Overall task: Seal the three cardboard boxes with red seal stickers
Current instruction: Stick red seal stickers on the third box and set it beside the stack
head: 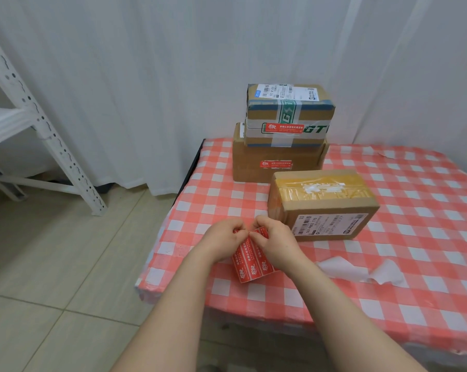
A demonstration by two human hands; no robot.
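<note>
Red, thin and floppy, the paper sheet of seal stickers (250, 260) sits low over the red-and-white checked bench (388, 304) in the head view, with your left grip (221, 238) and right grip (276, 238) both pinching its top edge. It likely weighs almost nothing and clings to itself, so peel from a corner. The brown tape-topped cardboard box (326, 208) just beyond shows no sticker yet.

Small box (290, 114) on larger box (251, 170), third box (323, 205) before them, sticker sheet (250, 264) nearer, backing paper (342, 269) to its right
</note>
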